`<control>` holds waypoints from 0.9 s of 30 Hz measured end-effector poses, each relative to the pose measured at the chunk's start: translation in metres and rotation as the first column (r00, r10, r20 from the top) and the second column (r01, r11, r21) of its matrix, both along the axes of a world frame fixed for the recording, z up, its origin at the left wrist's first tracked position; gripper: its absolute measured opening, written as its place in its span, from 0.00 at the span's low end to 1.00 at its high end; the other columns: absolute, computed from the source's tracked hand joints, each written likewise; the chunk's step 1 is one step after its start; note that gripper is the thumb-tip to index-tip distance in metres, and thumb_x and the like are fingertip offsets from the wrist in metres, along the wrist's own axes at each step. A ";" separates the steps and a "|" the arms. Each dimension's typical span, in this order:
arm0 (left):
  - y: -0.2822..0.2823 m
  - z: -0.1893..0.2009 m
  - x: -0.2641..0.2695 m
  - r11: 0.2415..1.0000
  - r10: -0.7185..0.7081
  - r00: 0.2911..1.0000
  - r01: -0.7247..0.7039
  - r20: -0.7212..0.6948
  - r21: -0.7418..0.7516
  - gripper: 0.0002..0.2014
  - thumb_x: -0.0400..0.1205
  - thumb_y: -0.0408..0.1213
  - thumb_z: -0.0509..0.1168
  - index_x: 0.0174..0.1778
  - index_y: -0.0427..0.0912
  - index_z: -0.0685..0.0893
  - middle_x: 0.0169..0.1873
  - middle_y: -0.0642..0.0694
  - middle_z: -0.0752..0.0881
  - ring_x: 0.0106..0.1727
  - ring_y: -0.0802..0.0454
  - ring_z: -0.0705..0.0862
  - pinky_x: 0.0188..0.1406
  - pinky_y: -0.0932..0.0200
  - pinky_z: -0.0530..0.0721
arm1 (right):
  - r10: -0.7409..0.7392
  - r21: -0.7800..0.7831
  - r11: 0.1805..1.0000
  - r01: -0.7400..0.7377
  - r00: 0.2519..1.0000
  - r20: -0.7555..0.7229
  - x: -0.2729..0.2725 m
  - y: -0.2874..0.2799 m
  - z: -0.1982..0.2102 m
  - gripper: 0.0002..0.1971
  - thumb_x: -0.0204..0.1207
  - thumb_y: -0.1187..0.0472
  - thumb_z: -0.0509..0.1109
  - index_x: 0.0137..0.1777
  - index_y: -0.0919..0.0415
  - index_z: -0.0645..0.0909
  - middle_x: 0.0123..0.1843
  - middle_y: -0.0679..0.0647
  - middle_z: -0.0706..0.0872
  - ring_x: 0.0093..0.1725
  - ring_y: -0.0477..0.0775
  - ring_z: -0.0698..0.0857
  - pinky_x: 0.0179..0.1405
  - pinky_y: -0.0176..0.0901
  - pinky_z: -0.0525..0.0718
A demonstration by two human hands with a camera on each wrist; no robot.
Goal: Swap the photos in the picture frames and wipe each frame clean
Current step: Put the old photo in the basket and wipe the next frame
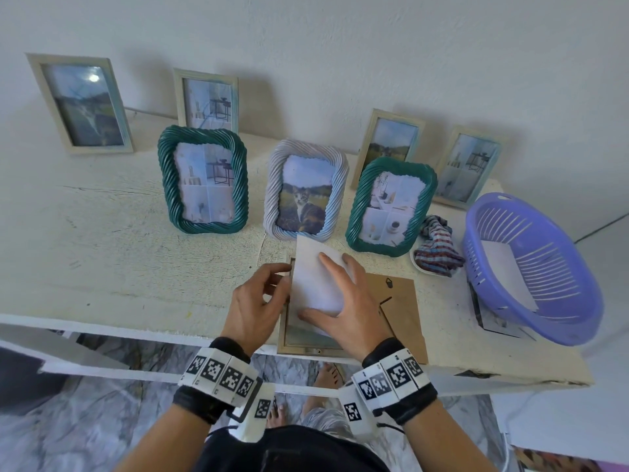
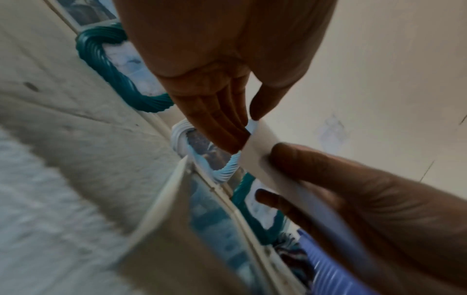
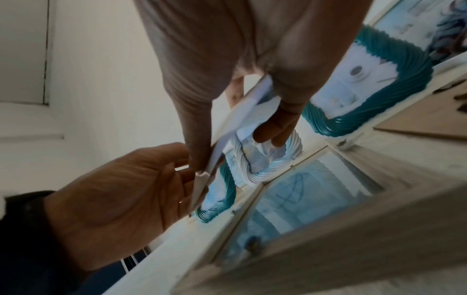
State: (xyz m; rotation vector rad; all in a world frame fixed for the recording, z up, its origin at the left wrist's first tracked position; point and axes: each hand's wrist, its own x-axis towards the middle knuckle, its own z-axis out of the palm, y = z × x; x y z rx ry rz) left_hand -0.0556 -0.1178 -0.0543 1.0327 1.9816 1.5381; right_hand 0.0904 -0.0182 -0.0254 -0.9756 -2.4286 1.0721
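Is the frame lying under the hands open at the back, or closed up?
Open. The frame lies face down with its glass exposed, the brown backing board lies beside it, and both hands hold a white photo sheet above it.

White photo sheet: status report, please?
Both hands, left hand and right hand, hold white photo sheet above open pale wooden frame. Brown cardboard backing lies beside. Nothing blocking.
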 end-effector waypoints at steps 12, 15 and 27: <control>0.011 0.021 0.020 0.980 -0.191 0.981 0.190 -0.020 -0.051 0.13 0.84 0.32 0.61 0.55 0.51 0.87 0.50 0.56 0.88 0.48 0.58 0.85 0.41 0.58 0.88 | -0.060 -0.143 0.990 0.002 0.914 -0.402 0.022 -0.020 0.039 0.42 0.77 0.70 0.67 0.82 0.40 0.50 0.84 0.40 0.56 0.82 0.38 0.57 0.77 0.34 0.64; 0.010 0.048 0.028 0.962 -0.266 0.907 0.273 0.326 0.026 0.17 0.89 0.49 0.52 0.53 0.50 0.87 0.44 0.53 0.91 0.47 0.55 0.89 0.38 0.66 0.86 | -0.097 -0.349 0.934 -0.077 0.886 -0.454 0.027 -0.021 0.044 0.40 0.77 0.54 0.71 0.82 0.36 0.51 0.79 0.46 0.69 0.71 0.43 0.78 0.65 0.43 0.81; 0.027 0.031 0.043 0.958 -0.274 0.905 0.229 0.325 0.171 0.13 0.84 0.46 0.62 0.47 0.41 0.86 0.37 0.36 0.86 0.40 0.44 0.84 0.40 0.42 0.82 | -0.355 -0.514 0.829 0.222 0.918 -0.176 0.075 -0.001 0.017 0.07 0.79 0.67 0.70 0.54 0.58 0.83 0.46 0.66 0.87 0.45 0.58 0.86 0.37 0.43 0.87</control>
